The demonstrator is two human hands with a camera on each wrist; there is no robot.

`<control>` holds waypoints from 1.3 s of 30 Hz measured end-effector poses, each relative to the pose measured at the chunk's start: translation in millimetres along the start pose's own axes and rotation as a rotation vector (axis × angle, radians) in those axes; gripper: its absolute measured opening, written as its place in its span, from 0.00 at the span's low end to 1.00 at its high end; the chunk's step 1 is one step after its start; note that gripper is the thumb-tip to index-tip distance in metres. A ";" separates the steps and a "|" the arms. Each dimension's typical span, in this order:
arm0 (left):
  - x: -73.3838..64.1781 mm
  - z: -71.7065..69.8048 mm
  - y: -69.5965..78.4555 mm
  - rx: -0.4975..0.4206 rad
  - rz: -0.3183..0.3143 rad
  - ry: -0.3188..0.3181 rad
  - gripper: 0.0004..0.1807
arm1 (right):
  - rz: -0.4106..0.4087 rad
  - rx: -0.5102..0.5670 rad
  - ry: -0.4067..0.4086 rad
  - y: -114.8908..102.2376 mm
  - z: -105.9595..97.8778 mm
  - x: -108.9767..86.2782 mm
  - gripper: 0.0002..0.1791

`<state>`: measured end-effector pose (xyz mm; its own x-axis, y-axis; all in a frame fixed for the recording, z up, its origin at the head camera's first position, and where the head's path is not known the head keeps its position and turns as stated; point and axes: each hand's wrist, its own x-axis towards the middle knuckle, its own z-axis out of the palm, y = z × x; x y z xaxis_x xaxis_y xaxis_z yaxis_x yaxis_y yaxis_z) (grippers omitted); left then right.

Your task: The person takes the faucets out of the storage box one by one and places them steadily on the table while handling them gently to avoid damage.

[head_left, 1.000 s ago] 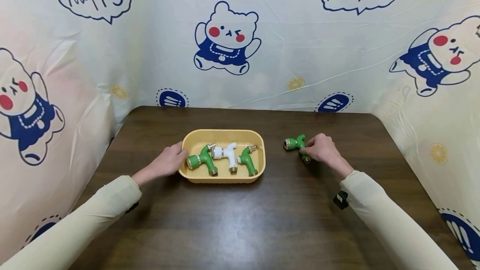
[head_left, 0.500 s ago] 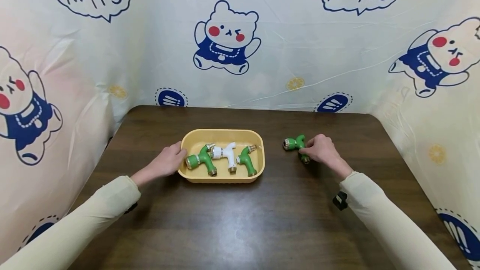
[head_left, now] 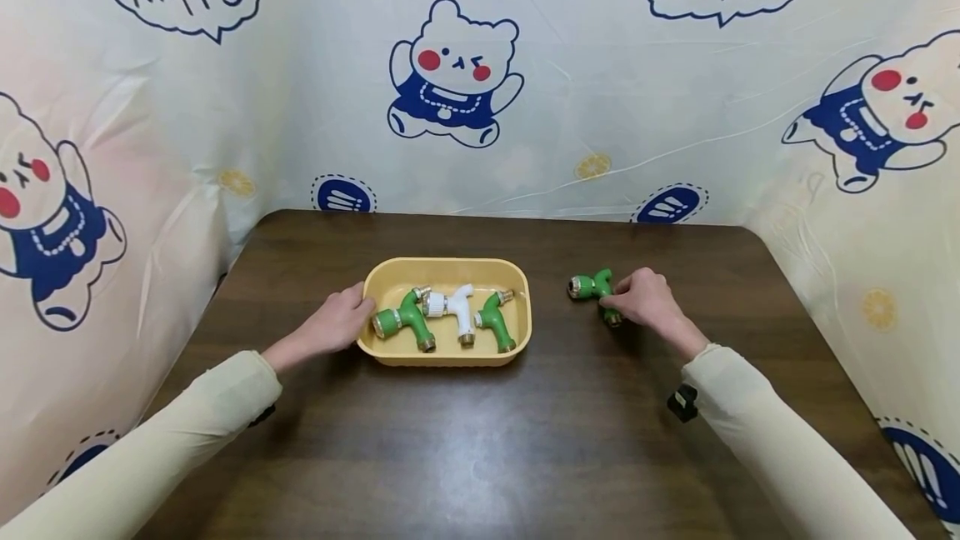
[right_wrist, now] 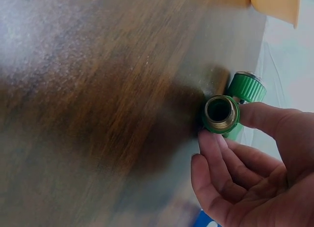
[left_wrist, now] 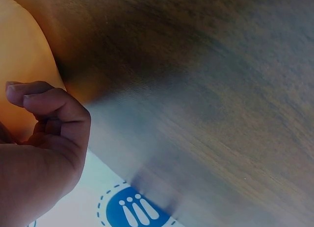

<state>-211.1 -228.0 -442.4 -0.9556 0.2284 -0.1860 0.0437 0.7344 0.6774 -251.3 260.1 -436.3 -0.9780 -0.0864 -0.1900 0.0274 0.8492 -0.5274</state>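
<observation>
At the left end of a yellow plastic tray (head_left: pixel 450 361), my left hand (head_left: pixel 339 323) grips the rim; its fingers (left_wrist: pixel 59 102) curl at the tray's edge in the left wrist view. Inside the tray lie a green faucet (head_left: pixel 408 319), a white faucet (head_left: pixel 454 311) in the middle and a second green faucet (head_left: pixel 493 323). To the right of the tray, my right hand (head_left: pixel 643 298) pinches another green faucet (head_left: pixel 600 283) between thumb and fingers, low over the table. The right wrist view shows this faucet's threaded brass end (right_wrist: pixel 219 113) facing the camera.
The dark wooden table (head_left: pixel 465 448) runs up to a printed curtain (head_left: pixel 555 107) at the back and on both sides. A black wrist device (head_left: pixel 682 402) sits under my right sleeve. In the right wrist view a corner of the tray (right_wrist: pixel 277 6) shows at the top.
</observation>
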 end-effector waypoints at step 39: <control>-1.1 -6.3 2.9 0.005 -0.026 -0.080 0.24 | -0.092 -0.054 0.058 -12.0 -24.8 -13.8 0.15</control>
<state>-211.7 -230.2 -435.8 -0.9300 0.2599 -0.2598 0.0214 0.7440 0.6678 -243.3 264.0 -406.8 -0.9862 -0.1362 -0.0937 -0.0726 0.8660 -0.4947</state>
